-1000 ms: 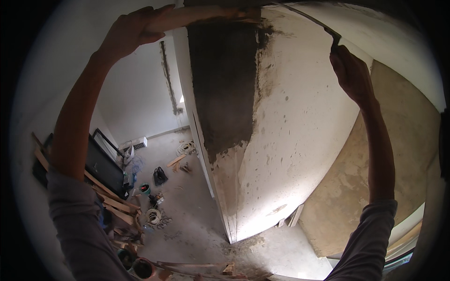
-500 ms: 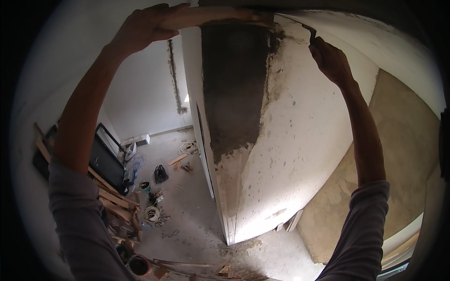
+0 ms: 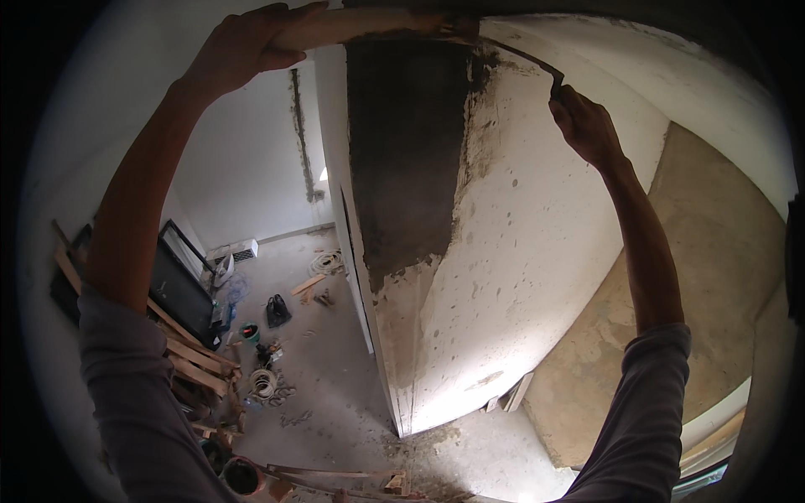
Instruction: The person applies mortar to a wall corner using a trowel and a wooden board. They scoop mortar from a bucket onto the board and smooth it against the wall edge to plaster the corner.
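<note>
Both my arms reach up to the top of a wall corner. My left hand is closed round the left end of a wooden board, which lies across the top of a dark patch of wet plaster. At the upper right, my right hand grips the handle of a trowel with a cranked neck. Its thin blade is seen nearly edge-on, angled up toward the board's right end. Dark mortar smears the board's right end and the wall beside the patch.
The white wall carries splashes and runs down to the floor. Lower left are stacked timber pieces, a dark door-like panel, coiled hose, a black bag and a bucket. A brown plastered wall stands right.
My right hand has come down slightly with the trowel, and more of its blade shows beside the board. The left hand still holds the board; the whole view has shifted a little.
</note>
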The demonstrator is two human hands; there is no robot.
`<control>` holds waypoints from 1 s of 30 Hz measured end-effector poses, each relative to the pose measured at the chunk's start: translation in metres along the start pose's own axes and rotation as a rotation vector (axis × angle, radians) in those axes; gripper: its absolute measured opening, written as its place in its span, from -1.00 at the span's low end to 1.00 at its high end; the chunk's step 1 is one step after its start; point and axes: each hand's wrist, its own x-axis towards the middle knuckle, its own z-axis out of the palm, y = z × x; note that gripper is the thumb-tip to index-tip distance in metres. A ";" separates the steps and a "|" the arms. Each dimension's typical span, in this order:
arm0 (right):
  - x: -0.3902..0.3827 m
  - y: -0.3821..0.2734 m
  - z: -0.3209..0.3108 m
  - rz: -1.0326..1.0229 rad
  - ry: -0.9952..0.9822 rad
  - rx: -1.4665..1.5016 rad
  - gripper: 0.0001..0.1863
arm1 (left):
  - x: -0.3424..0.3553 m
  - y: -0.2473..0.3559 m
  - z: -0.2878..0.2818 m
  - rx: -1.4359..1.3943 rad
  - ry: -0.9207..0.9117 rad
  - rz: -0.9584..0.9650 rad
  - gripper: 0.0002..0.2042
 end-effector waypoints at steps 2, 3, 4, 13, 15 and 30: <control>0.012 0.007 0.010 -0.008 0.012 -0.012 -0.74 | 0.001 0.000 -0.003 -0.007 -0.006 0.014 -0.35; 0.016 0.009 0.015 -0.012 0.018 -0.018 -0.73 | 0.001 0.000 -0.003 -0.027 -0.004 0.018 -0.35; 0.017 0.011 0.018 -0.018 0.030 -0.004 -0.73 | 0.000 0.000 -0.003 -0.047 -0.001 0.022 -0.35; 0.036 0.018 -0.009 0.022 0.022 -0.102 -0.70 | 0.001 -0.001 0.001 0.001 -0.009 -0.037 -0.33; 0.025 0.016 -0.022 0.037 0.039 -0.120 -0.70 | 0.002 -0.001 0.002 0.008 -0.016 -0.041 -0.34; 0.025 0.006 -0.009 -0.049 0.076 -0.181 -0.69 | 0.001 0.006 -0.005 -0.148 -0.007 -0.048 -0.34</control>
